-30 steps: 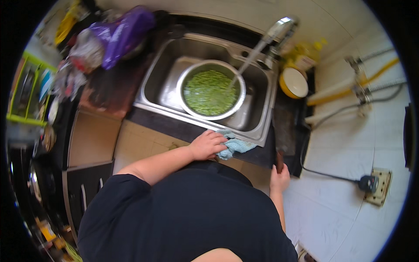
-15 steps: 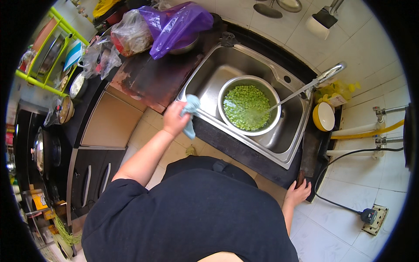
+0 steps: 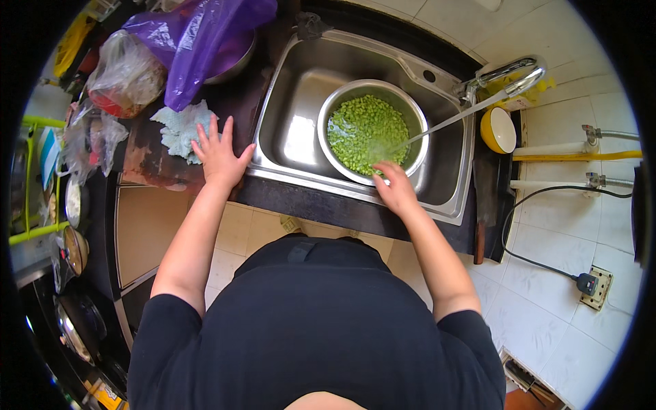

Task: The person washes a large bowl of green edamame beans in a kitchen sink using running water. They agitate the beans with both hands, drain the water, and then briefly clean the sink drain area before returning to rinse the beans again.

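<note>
A steel basin of shelled green beans or peas stands in the metal sink. Water streams from the faucet into it. Over the basin's near rim reaches my right hand, fingers slightly bent and apart, with nothing visible in it. My left hand has its fingers spread on the counter left of the sink. Just beyond its fingertips lies a crumpled pale blue cloth, which it no longer grips.
Right of the sink are a yellow bowl and a knife with a wooden handle. A purple plastic bag and a clear bag crowd the left counter. A cable runs to a wall socket.
My left hand has put the cloth on the counter and let go. My right hand has moved from the knife handle to the basin's near rim. The view has shifted.
</note>
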Tool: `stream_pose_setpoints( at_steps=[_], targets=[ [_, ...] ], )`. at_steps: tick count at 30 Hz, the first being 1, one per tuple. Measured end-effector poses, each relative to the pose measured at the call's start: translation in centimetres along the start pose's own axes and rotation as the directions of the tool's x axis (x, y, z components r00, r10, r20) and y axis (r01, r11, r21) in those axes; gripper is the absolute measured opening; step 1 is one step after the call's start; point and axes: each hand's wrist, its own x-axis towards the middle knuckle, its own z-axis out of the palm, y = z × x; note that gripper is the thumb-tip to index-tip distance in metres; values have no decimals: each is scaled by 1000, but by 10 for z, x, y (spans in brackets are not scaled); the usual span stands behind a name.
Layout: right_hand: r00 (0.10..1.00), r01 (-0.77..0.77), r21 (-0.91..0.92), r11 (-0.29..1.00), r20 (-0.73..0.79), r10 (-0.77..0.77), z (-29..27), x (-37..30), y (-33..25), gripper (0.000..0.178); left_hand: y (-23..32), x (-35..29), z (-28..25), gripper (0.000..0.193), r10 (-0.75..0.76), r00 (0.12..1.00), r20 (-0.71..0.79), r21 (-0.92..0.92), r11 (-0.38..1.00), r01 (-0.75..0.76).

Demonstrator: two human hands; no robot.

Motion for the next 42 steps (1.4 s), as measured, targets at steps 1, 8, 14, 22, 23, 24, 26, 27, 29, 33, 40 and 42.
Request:
stream_pose_setpoints(
  at_steps=[1, 8, 14, 22, 23, 24, 26, 27, 29, 33, 40, 42],
  targets=[
    [996, -31, -39, 999, 88, 34, 14, 17, 6, 30, 1, 1, -1, 69, 6, 1000, 23, 0, 1000, -6],
    [914, 252, -655, 713, 403, 47, 90, 113, 30, 59, -4, 4, 1, 64, 11, 999, 41, -22, 1000, -10],
    [851, -20, -769, 639, 322, 414, 72, 165, 51, 63, -6, 6, 3, 63, 16, 999, 34, -28, 999, -15],
    [813, -580, -154, 800, -47, 580, 106, 147, 135, 41, -2, 7, 0, 60, 14, 1000, 3, -48, 999, -14],
    [801, -597, -27, 801, -74, 594, 112, 143, 139, 38, -2, 7, -1, 60, 11, 1000, 5, -43, 999, -11],
    [827, -549, -141, 824, 45, 560, 111, 141, 133, 36, -2, 7, -1, 60, 9, 1000, 5, -37, 999, -9],
    [815, -405, -345, 847, 284, 505, 105, 131, 122, 34, -2, 8, -2, 60, 5, 1000, 1, -42, 999, -5],
    [853, -383, -237, 893, 281, 440, 105, 125, 125, 32, -1, 8, -1, 60, 6, 1000, 1, -45, 999, -6],
    [919, -308, -13, 951, 255, 301, 111, 113, 135, 30, 0, 10, -2, 61, 4, 1000, 3, -51, 999, -3],
    [870, -265, -266, 927, 349, 349, 70, 119, 60, 36, -1, 6, -5, 62, -10, 1000, 12, -38, 999, 10],
    [914, 376, -424, 824, 314, -256, 99, 112, 20, 43, 2, 10, -2, 61, 8, 1000, 5, -29, 1000, -8],
    [878, 407, -525, 747, 451, -161, 99, 125, 21, 46, 0, 8, -2, 61, 7, 1000, 1, -30, 1000, -7]
  ],
)
